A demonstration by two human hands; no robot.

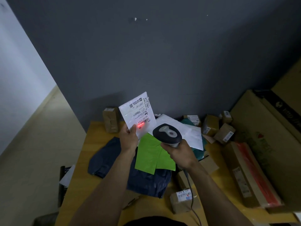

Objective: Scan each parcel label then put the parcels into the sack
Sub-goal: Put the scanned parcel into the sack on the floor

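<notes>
1. Wall [162, 54]: dark grey, matt, behind the whole bench.
2. Table [78, 193]: yellow wood-look top, smooth.
3. Large carton [260, 128]: brown corrugated, stands at R edge. A long flat box [249, 176] w/ a red strip lies against it.
4. Dark blue poly bag [105, 157]: flat, creased, glossy, on the table centre. Sack or parcel, cannot tell. L forearm crosses over it.
5. Green mailer [151, 154]: thin plastic, folded, lies on the blue bag, partly hidden by both hands.
6. White mailer [187, 132]: soft, flat, on the pile behind the scanner.
7. Held parcel [138, 111]: white poly envelope, upright in the air above the table. Left hand [128, 139] pinches its lower corner, thumb in front.
8. Scanner [167, 132]: grey/black plastic, rounded head. Right hand [180, 152] is wrapped round its handle. Cable [192, 201] trails down.
9. Small boxes [224, 132]: taped brown card, clustered at back R.
10. Label [141, 110]: printed w/ barcodes. Red scan line [141, 125] crosses its lowest barcode.
</notes>
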